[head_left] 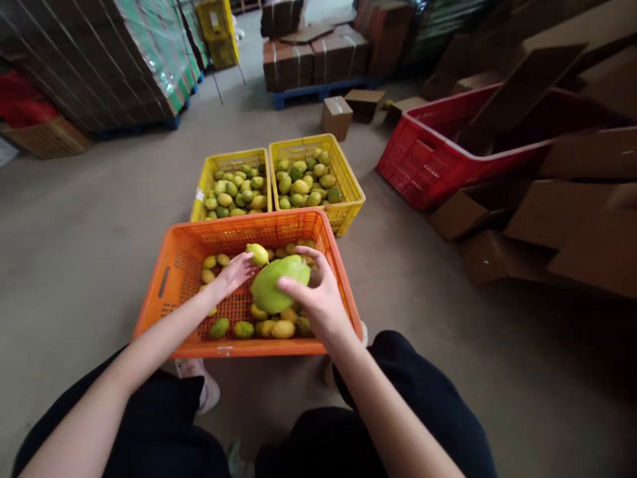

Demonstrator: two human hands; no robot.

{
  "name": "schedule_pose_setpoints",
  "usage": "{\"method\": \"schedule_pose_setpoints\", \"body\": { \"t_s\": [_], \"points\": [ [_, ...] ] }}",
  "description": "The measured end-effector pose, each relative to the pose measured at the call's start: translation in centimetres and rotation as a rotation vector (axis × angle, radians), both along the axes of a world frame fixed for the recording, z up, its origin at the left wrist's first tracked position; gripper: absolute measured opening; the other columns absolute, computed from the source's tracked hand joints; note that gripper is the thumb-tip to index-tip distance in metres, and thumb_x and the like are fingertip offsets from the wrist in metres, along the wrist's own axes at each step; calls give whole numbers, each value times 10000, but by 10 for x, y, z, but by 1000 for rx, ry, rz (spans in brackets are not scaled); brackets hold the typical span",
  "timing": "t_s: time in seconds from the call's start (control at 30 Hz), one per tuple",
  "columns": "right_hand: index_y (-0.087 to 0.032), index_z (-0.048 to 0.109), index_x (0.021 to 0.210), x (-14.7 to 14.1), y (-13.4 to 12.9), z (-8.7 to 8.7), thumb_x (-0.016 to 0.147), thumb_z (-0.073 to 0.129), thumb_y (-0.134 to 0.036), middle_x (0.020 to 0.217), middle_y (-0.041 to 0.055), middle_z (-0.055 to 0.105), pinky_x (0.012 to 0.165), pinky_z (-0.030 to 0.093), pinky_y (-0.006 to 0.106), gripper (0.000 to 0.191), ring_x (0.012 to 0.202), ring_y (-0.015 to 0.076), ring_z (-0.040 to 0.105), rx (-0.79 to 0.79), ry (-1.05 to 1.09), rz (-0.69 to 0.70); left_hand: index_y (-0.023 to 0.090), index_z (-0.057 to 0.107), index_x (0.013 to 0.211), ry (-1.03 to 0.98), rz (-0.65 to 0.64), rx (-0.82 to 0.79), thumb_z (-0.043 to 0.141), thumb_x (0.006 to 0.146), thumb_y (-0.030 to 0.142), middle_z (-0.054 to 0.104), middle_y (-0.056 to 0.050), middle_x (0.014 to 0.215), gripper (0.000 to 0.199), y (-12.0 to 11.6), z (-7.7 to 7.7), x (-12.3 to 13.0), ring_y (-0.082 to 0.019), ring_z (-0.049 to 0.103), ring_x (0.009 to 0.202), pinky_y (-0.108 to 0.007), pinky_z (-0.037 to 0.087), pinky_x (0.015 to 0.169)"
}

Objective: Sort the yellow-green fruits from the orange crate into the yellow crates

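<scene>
An orange crate [172, 265] stands before my knees, with several yellow and green lemons [283, 329] scattered on its perforated floor. Over its middle, my right hand [321, 292] grips a large green fruit [273, 284] between thumb and fingers. My left hand [236, 273] is just to the left of it, its fingers around the lower left side of a small yellow-green lemon [257, 254]. Both fruits are held above the crate floor. The large fruit hides part of the lemons below.
Behind the orange crate stand two yellow crates [355, 192] full of lemons. A red bin [423, 156] with cardboard [577, 206] is at the right. Farther back are a small box [336, 118], stacked cartons [340, 56] and a wrapped pallet load [144, 53].
</scene>
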State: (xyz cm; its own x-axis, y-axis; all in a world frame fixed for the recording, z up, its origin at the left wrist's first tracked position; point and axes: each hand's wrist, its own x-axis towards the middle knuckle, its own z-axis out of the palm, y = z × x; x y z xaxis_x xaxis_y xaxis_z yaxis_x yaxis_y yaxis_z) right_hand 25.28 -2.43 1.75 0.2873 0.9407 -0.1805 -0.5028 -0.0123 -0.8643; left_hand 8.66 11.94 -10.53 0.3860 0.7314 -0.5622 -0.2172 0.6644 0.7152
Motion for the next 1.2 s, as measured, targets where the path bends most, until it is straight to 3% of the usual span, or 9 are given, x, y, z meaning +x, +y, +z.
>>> {"method": "schedule_pose_setpoints", "body": {
  "t_s": [0.1, 0.17, 0.3, 0.4, 0.47, 0.6, 0.67, 0.9, 1.2],
  "points": [
    [-197, 604, 902, -1, 13, -3, 580, 852, -380, 781, -3, 694, 629, 558, 264, 446, 670, 156, 661, -12, 339, -40, 98, 646, 985, -108, 21, 12, 567, 781, 194, 735, -99, 905, 238, -28, 55, -32, -202, 691, 836, -245, 510, 676],
    [-192, 619, 858, -5, 19, -5, 653, 799, -376, 809, 29, 723, 631, 572, 270, 330, 688, 168, 682, -48, 549, 8, 86, 642, 1043, -190, 33, 49, 537, 735, 121, 735, -117, 979, 327, -47, 84, -44, -217, 700, 907, -256, 533, 742],
    [-196, 637, 891, -14, 17, -9, 757, 704, -384, 844, 59, 750, 631, 598, 329, 240, 706, 202, 709, -100, 736, 184, 116, 591, 1220, -308, 72, 116, 467, 622, -37, 723, -91, 1073, 630, -85, 113, -52, -220, 674, 1059, -305, 501, 966],
    [-186, 658, 925, -22, 10, -11, 785, 673, -421, 785, 57, 746, 548, 587, 320, 274, 640, 204, 702, -75, 671, 293, 151, 570, 1259, -362, 146, 81, 429, 552, -91, 731, -61, 993, 761, -108, 115, -51, -202, 694, 1000, -322, 517, 963],
    [-160, 673, 911, -28, 7, -11, 779, 666, -439, 738, 62, 735, 485, 564, 290, 309, 588, 196, 687, -61, 604, 360, 162, 589, 1216, -394, 190, 33, 435, 554, -100, 725, -55, 938, 729, -118, 113, -50, -186, 708, 911, -303, 558, 880],
    [-139, 684, 835, -36, 4, -13, 769, 649, -422, 702, 71, 716, 433, 537, 273, 292, 558, 190, 666, -40, 476, 449, 128, 636, 1017, -511, 247, -124, 549, 783, 108, 689, -85, 865, 251, -122, 111, -51, -151, 683, 764, -206, 566, 642],
    [-145, 681, 808, -40, 5, -15, 757, 644, -425, 710, 78, 714, 433, 534, 282, 287, 574, 199, 665, -21, 435, 486, 119, 642, 919, -545, 234, -164, 545, 857, 283, 671, -87, 825, 200, -118, 112, -51, -145, 660, 695, -202, 545, 558],
    [-144, 716, 829, -50, 7, -26, 667, 682, -407, 716, 66, 708, 439, 530, 298, 311, 542, 194, 639, 125, 210, 500, 123, 608, 583, -301, 251, 63, 539, 768, 297, 584, -31, 559, 263, -106, 116, -39, -114, 545, 433, -189, 381, 352],
    [-149, 735, 824, -54, 3, -25, 663, 639, -389, 700, 69, 695, 488, 533, 315, 304, 571, 206, 644, 243, 126, 602, 134, 617, 479, -195, 133, 175, 573, 639, 406, 565, -37, 476, 319, -111, 119, -37, -128, 516, 379, -212, 334, 326]
  ]
}}
